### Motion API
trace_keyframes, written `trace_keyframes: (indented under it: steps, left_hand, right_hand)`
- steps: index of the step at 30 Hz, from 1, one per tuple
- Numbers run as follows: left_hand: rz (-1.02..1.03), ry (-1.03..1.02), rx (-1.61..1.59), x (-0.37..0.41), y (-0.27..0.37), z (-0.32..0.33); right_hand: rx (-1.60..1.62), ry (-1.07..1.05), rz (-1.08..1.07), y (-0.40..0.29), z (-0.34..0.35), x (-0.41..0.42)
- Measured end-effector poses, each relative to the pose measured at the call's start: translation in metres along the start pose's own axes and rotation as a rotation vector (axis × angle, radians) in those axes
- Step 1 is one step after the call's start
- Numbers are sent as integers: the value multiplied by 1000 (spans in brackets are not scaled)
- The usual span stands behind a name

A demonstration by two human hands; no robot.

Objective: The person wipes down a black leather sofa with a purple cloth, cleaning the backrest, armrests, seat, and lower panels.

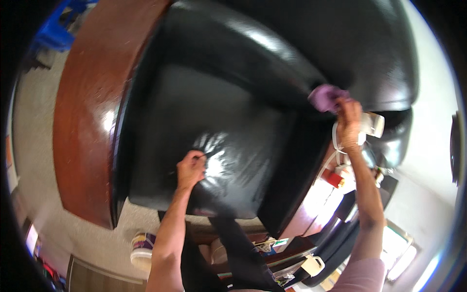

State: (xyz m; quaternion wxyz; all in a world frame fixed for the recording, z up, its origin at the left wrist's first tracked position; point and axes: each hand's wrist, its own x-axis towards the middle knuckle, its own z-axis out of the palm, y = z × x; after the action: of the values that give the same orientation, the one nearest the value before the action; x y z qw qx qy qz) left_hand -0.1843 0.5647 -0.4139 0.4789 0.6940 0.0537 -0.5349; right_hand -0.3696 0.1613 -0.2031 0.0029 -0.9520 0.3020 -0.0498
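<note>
A black leather armchair seat cushion (204,102) fills the middle of the view. My left hand (191,169) rests on it with curled fingers, and creases spread through the shiny leather beside it. The inside of that fist is hidden. Over at the right, my right hand (349,118) grips a crumpled purple cloth (326,98), which is against the black leather where the chair's backrest (270,54) meets its right side. The hand and cloth are slightly blurred. Just beyond the wrist stands a pale container (373,125).
A glossy brown wooden armrest (89,120) runs down the left. Beside the right armrest, a white cable (330,162) and a red packet (334,179) lie among small items. A white-and-purple bucket (142,250) stands on the floor; a cream jug (313,265) is at lower right.
</note>
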Motion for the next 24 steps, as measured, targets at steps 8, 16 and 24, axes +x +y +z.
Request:
trace_keyframes:
  steps: [8,16,24]
  left_hand:
    - [99,-80,11,0,3,-7]
    - [89,-108,1,2,0,0]
    - [275,-61,132,4,-12,-3]
  right_hand:
    - [-468,-85,-67,64,47,-30]
    - [-345,-328,443,67,39,-6]
    - [-337,185,22,-83,86,67]
